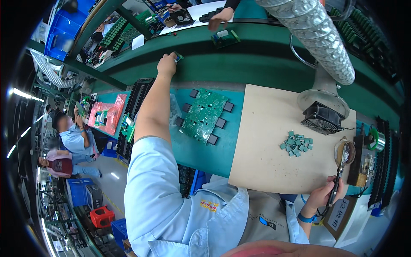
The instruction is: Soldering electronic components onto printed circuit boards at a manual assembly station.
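My left arm stretches far out over the green conveyor belt (252, 58). At its end, my left hand (167, 65) is closed on the edge of a small green circuit board (179, 56). My right hand (324, 197) grips the black handle of a soldering iron (335, 185) at the near right. The iron's front end lies over a round, yellowish dish (352, 150), where its tip is hard to make out. Between my arms rests a large green circuit board panel (204, 112) with black blocks along its edges. Several small green square boards (296, 144) lie heaped on a beige sheet (261, 128).
A black fan (322, 118) stands before the hood of a silver duct (319, 38). A solder spool (377, 140) and a black rack (387, 158) are at the right. Across the belt, another person's hand (222, 18) hovers near a circuit board (225, 39). Bubble wrap (109, 113) lies left.
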Demonstrator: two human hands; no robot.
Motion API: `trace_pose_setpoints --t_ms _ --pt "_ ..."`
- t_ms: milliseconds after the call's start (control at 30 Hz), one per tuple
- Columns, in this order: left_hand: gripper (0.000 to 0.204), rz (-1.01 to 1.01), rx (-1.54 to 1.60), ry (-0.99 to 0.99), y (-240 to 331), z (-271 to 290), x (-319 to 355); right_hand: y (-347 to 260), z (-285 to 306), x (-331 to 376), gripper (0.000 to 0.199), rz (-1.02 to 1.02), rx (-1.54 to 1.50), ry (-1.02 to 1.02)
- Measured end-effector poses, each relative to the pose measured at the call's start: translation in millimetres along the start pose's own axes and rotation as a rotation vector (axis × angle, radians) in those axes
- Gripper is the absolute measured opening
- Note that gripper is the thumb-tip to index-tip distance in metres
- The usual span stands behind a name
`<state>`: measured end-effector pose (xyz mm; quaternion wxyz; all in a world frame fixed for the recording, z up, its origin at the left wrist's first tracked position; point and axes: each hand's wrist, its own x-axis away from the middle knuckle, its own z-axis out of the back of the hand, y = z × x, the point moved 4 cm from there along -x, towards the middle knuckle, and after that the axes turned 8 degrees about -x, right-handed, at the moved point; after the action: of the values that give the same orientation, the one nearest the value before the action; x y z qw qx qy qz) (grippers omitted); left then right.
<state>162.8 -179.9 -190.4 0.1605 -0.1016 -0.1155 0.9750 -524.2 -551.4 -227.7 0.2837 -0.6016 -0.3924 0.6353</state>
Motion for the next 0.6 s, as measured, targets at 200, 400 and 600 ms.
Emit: trace_pose_setpoints --t_ms 200,400,600 --pt "0.037 0.099 0.054 0.034 12.7 10.5 -0.8 -6.2 -3.9 0.8 0.032 0.016 -0.075 0.025" --pt "0.041 0.115 0.471 -0.001 9.0 32.2 -1.7 13.5 15.3 1.0 0.027 0.048 -0.052 -0.049" --pt "0.042 -0.265 1.316 -0.325 -16.8 95.3 53.6 -33.8 -16.6 -12.6 0.031 0.083 0.101 -0.156"
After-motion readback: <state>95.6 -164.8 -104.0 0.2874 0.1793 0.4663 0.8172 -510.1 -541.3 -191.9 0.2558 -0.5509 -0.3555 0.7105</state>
